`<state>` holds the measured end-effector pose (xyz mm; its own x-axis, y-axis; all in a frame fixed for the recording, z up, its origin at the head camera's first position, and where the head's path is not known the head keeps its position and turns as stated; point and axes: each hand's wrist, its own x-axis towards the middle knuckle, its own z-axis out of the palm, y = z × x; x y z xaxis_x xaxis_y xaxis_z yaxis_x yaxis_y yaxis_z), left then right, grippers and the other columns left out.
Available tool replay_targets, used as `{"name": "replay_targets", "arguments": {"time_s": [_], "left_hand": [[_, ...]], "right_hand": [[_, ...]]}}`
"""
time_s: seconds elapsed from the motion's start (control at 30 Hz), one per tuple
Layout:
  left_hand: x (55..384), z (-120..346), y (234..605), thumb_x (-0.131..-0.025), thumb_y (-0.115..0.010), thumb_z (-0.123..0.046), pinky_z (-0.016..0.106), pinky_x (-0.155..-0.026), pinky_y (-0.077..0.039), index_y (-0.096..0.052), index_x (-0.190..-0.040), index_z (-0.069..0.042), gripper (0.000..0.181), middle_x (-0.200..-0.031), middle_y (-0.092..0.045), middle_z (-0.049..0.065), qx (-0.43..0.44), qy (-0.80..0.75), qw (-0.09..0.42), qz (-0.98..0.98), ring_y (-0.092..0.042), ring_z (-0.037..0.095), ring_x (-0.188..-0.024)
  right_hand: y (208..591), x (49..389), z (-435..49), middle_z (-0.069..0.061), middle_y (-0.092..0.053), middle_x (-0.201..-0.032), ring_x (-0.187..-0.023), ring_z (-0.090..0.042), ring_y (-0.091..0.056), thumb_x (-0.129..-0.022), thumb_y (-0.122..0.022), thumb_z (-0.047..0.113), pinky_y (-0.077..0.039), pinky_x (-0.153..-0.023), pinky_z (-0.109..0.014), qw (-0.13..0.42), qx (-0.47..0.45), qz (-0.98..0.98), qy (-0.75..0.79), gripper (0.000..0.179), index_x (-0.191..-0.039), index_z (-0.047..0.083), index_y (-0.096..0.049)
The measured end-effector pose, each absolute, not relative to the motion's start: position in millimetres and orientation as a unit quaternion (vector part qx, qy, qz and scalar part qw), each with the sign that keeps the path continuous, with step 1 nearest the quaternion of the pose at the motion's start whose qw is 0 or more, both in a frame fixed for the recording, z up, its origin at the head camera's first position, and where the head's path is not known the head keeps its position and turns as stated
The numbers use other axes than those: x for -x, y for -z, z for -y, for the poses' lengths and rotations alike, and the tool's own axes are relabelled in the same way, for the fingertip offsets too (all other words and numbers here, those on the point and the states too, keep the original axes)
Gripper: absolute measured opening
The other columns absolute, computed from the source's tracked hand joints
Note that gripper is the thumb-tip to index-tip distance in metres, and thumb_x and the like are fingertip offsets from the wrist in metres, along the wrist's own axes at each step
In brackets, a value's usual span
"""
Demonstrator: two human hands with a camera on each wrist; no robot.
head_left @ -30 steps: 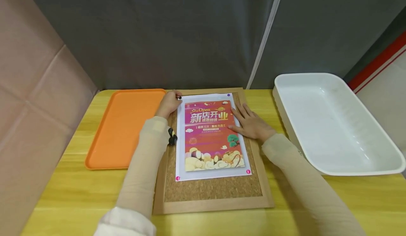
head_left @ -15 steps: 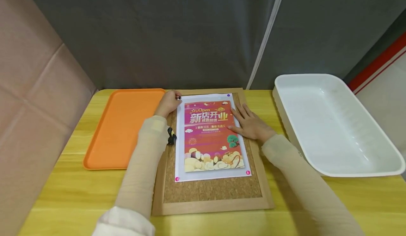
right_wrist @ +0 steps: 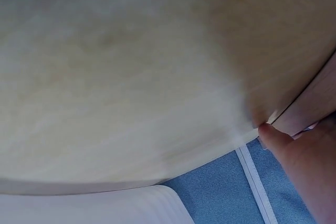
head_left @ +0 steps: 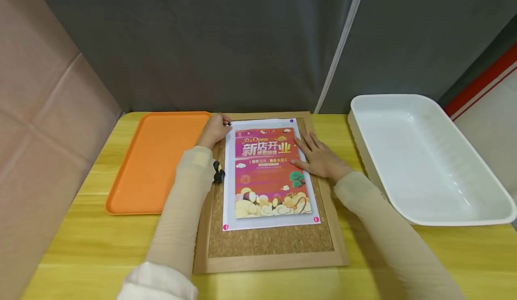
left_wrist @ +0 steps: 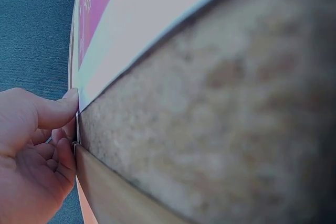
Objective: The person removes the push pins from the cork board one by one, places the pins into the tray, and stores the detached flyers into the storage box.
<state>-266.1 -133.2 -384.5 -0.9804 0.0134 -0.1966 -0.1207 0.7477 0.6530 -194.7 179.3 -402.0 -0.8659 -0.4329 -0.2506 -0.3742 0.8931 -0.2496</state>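
A red poster on a white sheet (head_left: 273,223) lies on a wood-framed cork board (head_left: 270,241). Pink tacks (head_left: 316,219) mark its two near corners, and a purple tack (head_left: 291,121) its far right one. At the far left corner my left hand (head_left: 214,130) pinches a small dark tack (head_left: 229,123), mostly covered by the fingertips. The left wrist view shows that thumb (left_wrist: 60,109) right at the sheet's corner with the other fingers curled beneath. My right hand (head_left: 321,156) rests flat with spread fingers across the sheet's right edge and the board frame.
An orange tray (head_left: 157,165) lies left of the board, partly behind the left forearm. A deep white tub (head_left: 424,165) stands at the right. A grey curtain (head_left: 222,44) hangs behind the yellow wooden table (head_left: 101,255).
Both hands keep their places on the sheet and board. Only a slight shift of the head view shows.
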Motion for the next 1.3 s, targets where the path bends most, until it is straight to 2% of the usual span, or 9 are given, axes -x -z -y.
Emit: {"name": "replay_targets", "arguments": {"time_s": [0.4,0.67,0.83,1.3], "left_hand": [[264.8,137.2,384.7,-0.096,-0.054,-0.010,0.035,-0.094,-0.045,-0.056,-0.122,0.003,0.028,-0.112,-0.053,0.016,0.027,-0.376,0.091,-0.922,-0.047,0.026,-0.101],[263.6,137.9,387.2,-0.097,-0.053,-0.014,0.030,-0.081,-0.043,-0.057,-0.119,0.002,0.028,-0.106,-0.055,0.015,0.019,-0.368,0.082,-0.926,-0.048,0.024,-0.091],[264.0,136.3,388.1,-0.097,-0.054,-0.014,0.031,-0.086,-0.043,-0.057,-0.118,0.002,0.026,-0.102,-0.054,0.013,0.032,-0.365,0.077,-0.927,-0.047,0.024,-0.092],[264.3,134.9,387.9,-0.096,-0.054,-0.010,0.036,-0.094,-0.047,-0.060,-0.116,0.002,0.023,-0.108,-0.056,0.016,0.051,-0.389,0.068,-0.917,-0.049,0.025,-0.096]], "right_hand": [[404.0,194.9,-178.2,-0.013,0.006,-0.162,-0.148,-0.038,0.007,-0.095,-0.044,0.055,-0.010,-0.119,-0.055,0.150,0.209,-0.962,0.095,0.082,-0.155,0.017,-0.004],[405.0,194.6,-177.4,-0.011,0.007,-0.162,-0.149,-0.036,0.007,-0.095,-0.041,0.058,-0.011,-0.119,-0.055,0.153,0.207,-0.962,0.090,0.082,-0.155,0.018,-0.003],[406.7,194.5,-176.2,-0.009,0.007,-0.163,-0.149,-0.035,0.007,-0.094,-0.039,0.060,-0.009,-0.119,-0.056,0.155,0.205,-0.963,0.083,0.082,-0.155,0.020,-0.001],[408.4,196.0,-176.6,-0.010,0.006,-0.163,-0.149,-0.035,0.008,-0.094,-0.040,0.060,-0.011,-0.119,-0.054,0.153,0.207,-0.963,0.082,0.082,-0.155,0.019,-0.002]]}}
